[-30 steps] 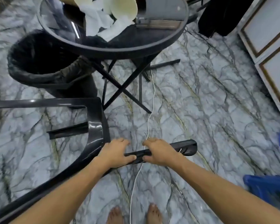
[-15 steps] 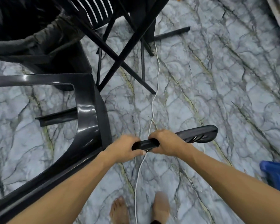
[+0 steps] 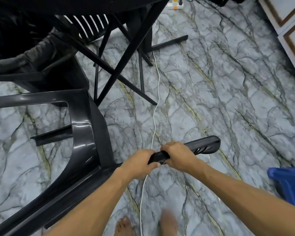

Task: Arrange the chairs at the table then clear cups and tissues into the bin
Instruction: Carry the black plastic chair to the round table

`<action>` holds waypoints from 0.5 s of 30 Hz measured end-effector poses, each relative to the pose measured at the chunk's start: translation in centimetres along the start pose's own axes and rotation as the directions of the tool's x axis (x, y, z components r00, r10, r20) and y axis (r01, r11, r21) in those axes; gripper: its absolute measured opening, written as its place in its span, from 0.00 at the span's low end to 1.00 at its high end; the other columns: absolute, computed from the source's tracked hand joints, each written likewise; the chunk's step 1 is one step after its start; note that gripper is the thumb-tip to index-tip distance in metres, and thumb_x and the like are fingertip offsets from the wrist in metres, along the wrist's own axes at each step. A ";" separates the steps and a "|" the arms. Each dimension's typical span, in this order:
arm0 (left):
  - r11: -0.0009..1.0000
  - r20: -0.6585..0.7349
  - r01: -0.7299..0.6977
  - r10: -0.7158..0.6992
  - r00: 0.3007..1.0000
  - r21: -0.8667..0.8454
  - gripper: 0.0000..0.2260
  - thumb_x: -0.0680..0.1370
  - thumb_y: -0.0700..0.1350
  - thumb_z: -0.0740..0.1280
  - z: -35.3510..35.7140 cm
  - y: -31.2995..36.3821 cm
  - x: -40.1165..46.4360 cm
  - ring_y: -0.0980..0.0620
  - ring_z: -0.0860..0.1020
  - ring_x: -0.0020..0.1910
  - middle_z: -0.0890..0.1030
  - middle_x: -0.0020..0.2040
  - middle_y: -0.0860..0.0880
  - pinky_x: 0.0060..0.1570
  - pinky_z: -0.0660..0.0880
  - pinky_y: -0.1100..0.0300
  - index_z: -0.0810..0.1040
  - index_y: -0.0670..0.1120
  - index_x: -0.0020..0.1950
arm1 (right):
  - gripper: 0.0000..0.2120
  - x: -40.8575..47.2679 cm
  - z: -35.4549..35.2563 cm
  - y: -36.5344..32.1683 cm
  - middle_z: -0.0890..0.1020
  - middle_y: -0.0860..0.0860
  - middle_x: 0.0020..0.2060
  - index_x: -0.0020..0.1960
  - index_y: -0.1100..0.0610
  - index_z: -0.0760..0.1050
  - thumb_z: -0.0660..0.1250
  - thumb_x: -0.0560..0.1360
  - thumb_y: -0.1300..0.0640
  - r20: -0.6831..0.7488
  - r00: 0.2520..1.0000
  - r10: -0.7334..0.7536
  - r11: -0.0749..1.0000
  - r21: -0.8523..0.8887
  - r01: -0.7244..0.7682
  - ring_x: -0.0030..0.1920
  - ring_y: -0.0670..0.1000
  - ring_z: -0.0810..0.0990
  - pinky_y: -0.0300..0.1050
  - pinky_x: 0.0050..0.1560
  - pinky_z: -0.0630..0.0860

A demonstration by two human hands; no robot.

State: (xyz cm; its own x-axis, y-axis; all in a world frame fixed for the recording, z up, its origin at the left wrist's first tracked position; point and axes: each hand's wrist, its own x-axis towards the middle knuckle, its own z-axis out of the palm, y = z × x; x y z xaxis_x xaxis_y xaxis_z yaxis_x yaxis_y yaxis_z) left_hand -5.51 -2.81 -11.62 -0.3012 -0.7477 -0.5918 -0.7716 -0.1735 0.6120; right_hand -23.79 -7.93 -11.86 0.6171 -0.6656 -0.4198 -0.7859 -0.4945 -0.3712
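A black plastic chair (image 3: 85, 133) is tipped in front of me over the marble floor, its armrest and legs at the left. My left hand (image 3: 138, 163) and my right hand (image 3: 177, 155) both grip the top edge of the chair's backrest (image 3: 204, 145), side by side. The table's black crossed legs (image 3: 119, 65) stand at the top centre, its top only an edge at the upper border. The bin with a black liner (image 3: 32, 60) sits at the upper left. Cups and tissues are out of view.
A white cable (image 3: 156, 103) runs across the floor from a power strip (image 3: 174, 4) between my bare feet (image 3: 124, 225). A second black chair (image 3: 90, 26) is under the table. A blue plastic object (image 3: 289, 183) is at the right, a cabinet (image 3: 289, 23) at the upper right.
The view has tilted down and forward, so the table top with cups and tissues left the frame. Both hands keep their grip on the backrest, which has shifted slightly relative to the table legs.
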 end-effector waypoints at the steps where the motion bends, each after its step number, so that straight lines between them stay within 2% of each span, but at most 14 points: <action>1: 1.000 -0.017 -0.008 0.008 1.000 -0.019 0.09 0.78 0.55 0.67 0.0 0.3 -0.4 0.49 0.78 0.37 0.79 0.41 0.50 0.37 0.76 0.50 0.76 0.49 0.51 | 0.11 -0.3 -0.3 -0.2 0.81 0.54 0.47 0.54 0.58 0.78 0.69 0.73 0.56 -0.011 1.000 -0.007 1.000 -0.013 0.007 0.49 0.57 0.78 0.48 0.47 0.71; 6: 0.996 -0.087 -0.064 0.059 0.994 -0.060 0.09 0.79 0.53 0.66 -2.0 1.6 -3.8 0.52 0.77 0.40 0.79 0.43 0.50 0.41 0.75 0.52 0.77 0.49 0.53 | 0.14 -2.3 -4.4 -2.1 0.81 0.51 0.49 0.56 0.54 0.77 0.67 0.73 0.50 -0.075 0.995 -0.064 0.993 -0.104 0.056 0.50 0.56 0.79 0.46 0.45 0.68; 8: 0.993 -0.108 -0.100 0.093 0.990 -0.070 0.08 0.79 0.52 0.66 -4.0 2.4 -5.6 0.51 0.78 0.41 0.80 0.44 0.49 0.44 0.77 0.50 0.78 0.49 0.52 | 0.13 -3.4 -7.1 -2.5 0.81 0.50 0.48 0.56 0.53 0.77 0.67 0.73 0.48 -0.111 0.991 -0.074 0.992 -0.112 0.062 0.50 0.55 0.79 0.48 0.47 0.71; 10: 0.990 -0.106 -0.109 0.100 0.989 -0.087 0.09 0.79 0.52 0.65 -6.2 2.9 -7.9 0.52 0.80 0.43 0.82 0.44 0.50 0.47 0.78 0.49 0.79 0.49 0.54 | 0.13 -4.6 -10.0 -2.7 0.82 0.49 0.48 0.54 0.51 0.77 0.66 0.74 0.46 -0.124 0.991 -0.046 0.992 -0.121 0.031 0.49 0.55 0.80 0.47 0.45 0.73; 13: 0.991 -0.094 -0.075 0.065 0.993 -0.108 0.13 0.79 0.54 0.65 -9.7 3.3 -11.7 0.53 0.82 0.50 0.84 0.51 0.51 0.53 0.79 0.49 0.80 0.51 0.60 | 0.12 -6.7 -14.7 -2.8 0.82 0.49 0.42 0.50 0.49 0.78 0.66 0.73 0.42 -0.131 0.991 0.021 0.995 -0.096 -0.034 0.46 0.54 0.80 0.45 0.38 0.73; 15: 0.991 -0.106 -0.054 0.041 0.994 -0.125 0.14 0.79 0.54 0.66 -11.7 3.3 -14.5 0.57 0.82 0.54 0.84 0.56 0.55 0.59 0.78 0.53 0.79 0.55 0.64 | 0.12 -8.1 -17.4 -3.6 0.82 0.48 0.40 0.50 0.49 0.78 0.67 0.72 0.42 -0.096 0.994 0.043 0.995 -0.086 -0.052 0.45 0.54 0.80 0.47 0.38 0.76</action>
State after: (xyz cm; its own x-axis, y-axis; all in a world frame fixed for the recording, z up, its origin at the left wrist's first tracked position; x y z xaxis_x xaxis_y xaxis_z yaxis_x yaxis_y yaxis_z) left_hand 2.85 -0.05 5.13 -0.2714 -0.8178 -0.5075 -0.6781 -0.2117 0.7038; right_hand -26.70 -10.52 7.32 0.5757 -0.7369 -0.3543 -0.8173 -0.5054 -0.2767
